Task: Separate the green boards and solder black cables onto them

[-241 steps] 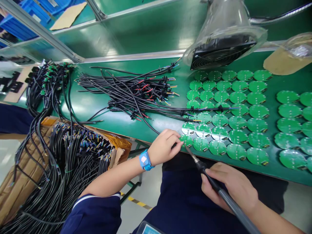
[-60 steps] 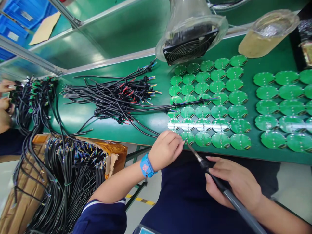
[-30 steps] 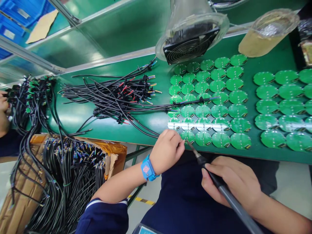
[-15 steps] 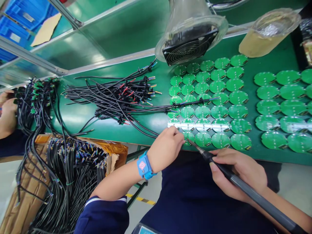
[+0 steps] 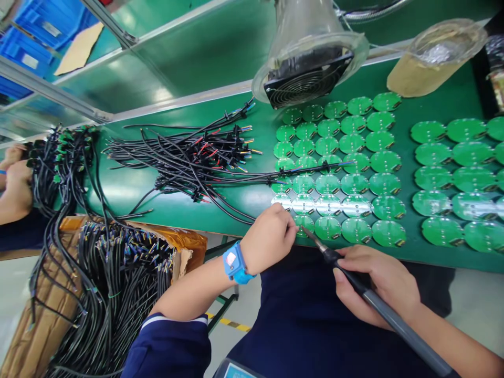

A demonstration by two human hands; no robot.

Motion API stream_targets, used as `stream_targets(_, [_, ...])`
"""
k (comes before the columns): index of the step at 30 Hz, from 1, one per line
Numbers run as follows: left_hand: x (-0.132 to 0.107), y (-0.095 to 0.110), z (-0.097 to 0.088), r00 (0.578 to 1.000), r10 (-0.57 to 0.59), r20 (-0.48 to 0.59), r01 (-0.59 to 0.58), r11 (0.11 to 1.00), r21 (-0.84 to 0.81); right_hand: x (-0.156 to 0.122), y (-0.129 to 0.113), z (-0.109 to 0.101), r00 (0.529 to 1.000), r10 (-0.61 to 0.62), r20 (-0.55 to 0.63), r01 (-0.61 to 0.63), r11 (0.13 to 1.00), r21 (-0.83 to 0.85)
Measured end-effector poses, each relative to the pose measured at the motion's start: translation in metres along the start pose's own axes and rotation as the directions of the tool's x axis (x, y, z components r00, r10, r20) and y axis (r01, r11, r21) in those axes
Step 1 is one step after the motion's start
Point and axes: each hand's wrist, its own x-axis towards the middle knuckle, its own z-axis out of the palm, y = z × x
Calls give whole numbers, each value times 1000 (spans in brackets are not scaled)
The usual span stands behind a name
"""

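My right hand (image 5: 380,281) grips a soldering iron (image 5: 397,317) like a pen. Its metal tip meets a round green circuit board (image 5: 305,223) in the row nearest me. Just left of that tip, my left hand (image 5: 270,239) is closed, fingers pinched together over the board's left side. A black cable (image 5: 236,214) runs from the pile into this hand, whose fingers hide its end. On my left wrist is a blue strap (image 5: 236,263). Several more round boards (image 5: 355,231) lie in rows beside and beyond the iron.
A pile of black cables (image 5: 177,157) with bare coloured ends lies left of the boards. A fume hood with a fan (image 5: 309,79) hangs above them. An open carton (image 5: 192,239) of cables stands lower left. Another person's hands (image 5: 18,170) work at far left.
The view has shifted slightly. My right hand and the iron have moved a little left, the tip staying at the same board. My left hand keeps its pinch there.
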Motion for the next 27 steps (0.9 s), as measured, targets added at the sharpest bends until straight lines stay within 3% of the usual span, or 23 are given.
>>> stream_targets(4, [4, 1, -2, 1000, -8, 26, 8, 1000, 20, 0, 0, -2, 998, 52, -25, -51, 997, 49])
stream_targets(10, [6, 2, -4, 998, 9, 67, -13, 997, 74, 5, 4, -15, 966, 214, -144, -164, 941, 297])
stream_targets(15, [6, 3, -8, 997, 64, 33, -68, 987, 148, -4, 13, -22, 931, 266, -251, -197, 943, 268])
stream_targets(17, [11, -2, -14, 997, 80, -18, -76, 983, 167, -10, 16, -24, 913, 292, -284, -224, 942, 249])
stream_targets(19, [20, -11, -23, 981, 104, -166, -66, 973, 221, -16, 19, -25, 906, 301, -298, -238, 944, 229])
stream_targets(22, [40, -25, -34, 901, 192, -389, -50, 936, 347, -19, 20, -25, 898, 314, -308, -255, 942, 216])
stream_targets(24, [56, -30, -37, 876, 264, -404, -81, 905, 417, -18, 20, -23, 893, 315, -321, -255, 943, 216])
stream_targets(27, [75, -32, -36, 887, 323, -328, -137, 865, 482, -16, 18, -22, 890, 310, -333, -251, 945, 208])
